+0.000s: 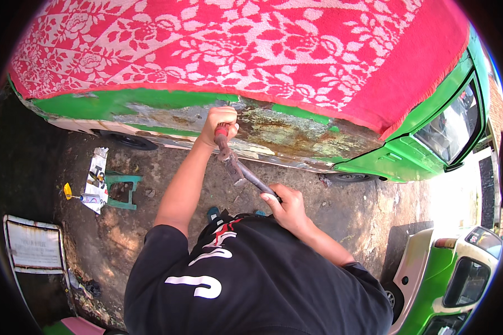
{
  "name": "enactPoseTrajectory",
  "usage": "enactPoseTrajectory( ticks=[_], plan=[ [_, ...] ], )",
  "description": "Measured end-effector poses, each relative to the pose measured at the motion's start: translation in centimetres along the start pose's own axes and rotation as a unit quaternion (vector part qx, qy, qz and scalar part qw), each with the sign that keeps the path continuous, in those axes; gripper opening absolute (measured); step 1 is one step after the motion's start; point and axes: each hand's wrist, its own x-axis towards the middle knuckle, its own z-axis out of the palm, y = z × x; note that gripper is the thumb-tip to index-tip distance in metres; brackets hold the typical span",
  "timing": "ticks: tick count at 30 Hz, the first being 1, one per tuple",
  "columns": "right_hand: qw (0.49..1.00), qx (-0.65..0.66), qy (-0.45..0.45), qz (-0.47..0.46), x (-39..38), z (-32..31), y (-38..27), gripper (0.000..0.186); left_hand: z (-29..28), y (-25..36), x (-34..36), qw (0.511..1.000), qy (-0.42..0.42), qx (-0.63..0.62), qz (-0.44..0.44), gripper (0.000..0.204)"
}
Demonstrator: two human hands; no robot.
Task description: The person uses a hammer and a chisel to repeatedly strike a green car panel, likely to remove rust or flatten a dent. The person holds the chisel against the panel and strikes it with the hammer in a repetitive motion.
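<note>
My left hand [220, 118] is closed round a red-ended tool [222, 132] against the stripped side of a green van [369, 156]. The tool's working end is hidden by my fist. My right hand [289, 207] grips the dark handle of what looks like a hammer [252, 177], thumb along the shaft. Its rusty metal head lies just below my left fist, meeting or overlapping the red-ended tool; I cannot tell which. Bare metal, rust and patchy filler show on the van's panel around my left hand.
A red floral cloth [251, 44] covers the van's upper part. On the left are a green plastic stool [123, 191], a printed sheet [96, 181] with a spray can [90, 198] on it, and a white-framed board [35, 245]. Another green-and-white vehicle [441, 273] stands behind on the right.
</note>
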Motion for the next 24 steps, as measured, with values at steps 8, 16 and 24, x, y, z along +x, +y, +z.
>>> enactPoseTrajectory(
  ticks=[8,16,24],
  plan=[
    [0.996,-0.067,0.003,0.066,0.2,-0.2,-0.2,0.025,0.3,-0.1,-0.6,1.000,-0.013,0.002,0.007,0.030],
    [0.997,-0.024,-0.009,-0.079,0.1,-1.7,0.2,0.025,0.1,0.2,0.1,1.000,-0.007,0.017,0.000,0.030],
    [0.990,0.028,-0.017,-0.135,0.8,-0.9,-0.6,0.024,-0.1,0.5,0.0,1.000,-0.008,0.008,-0.005,0.028]
  ],
)
